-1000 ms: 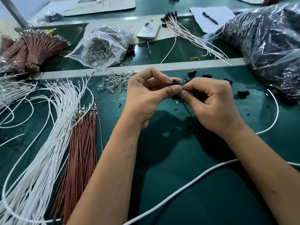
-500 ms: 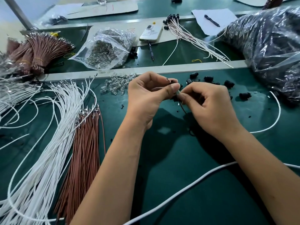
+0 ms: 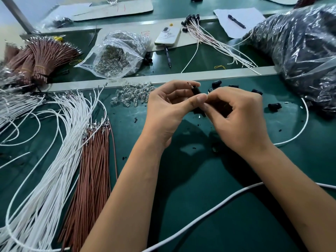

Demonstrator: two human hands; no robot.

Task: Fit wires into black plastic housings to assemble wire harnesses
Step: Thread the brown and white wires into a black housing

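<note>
While hands (image 3: 200, 113) meet, loose housings (image 3: 274, 106) beyond

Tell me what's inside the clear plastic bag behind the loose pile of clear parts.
The clear plastic bag holds a heap of small clear pieces with metal legs; deeper contents are hidden by creased film.

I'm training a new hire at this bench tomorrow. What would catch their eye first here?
First, the two hands at centre: the left hand and right hand meet over the green mat, pinching a small black housing. Next, the fan of white wires and the brown wires beside it on the left. Then the big bag of black parts at far right.
</note>
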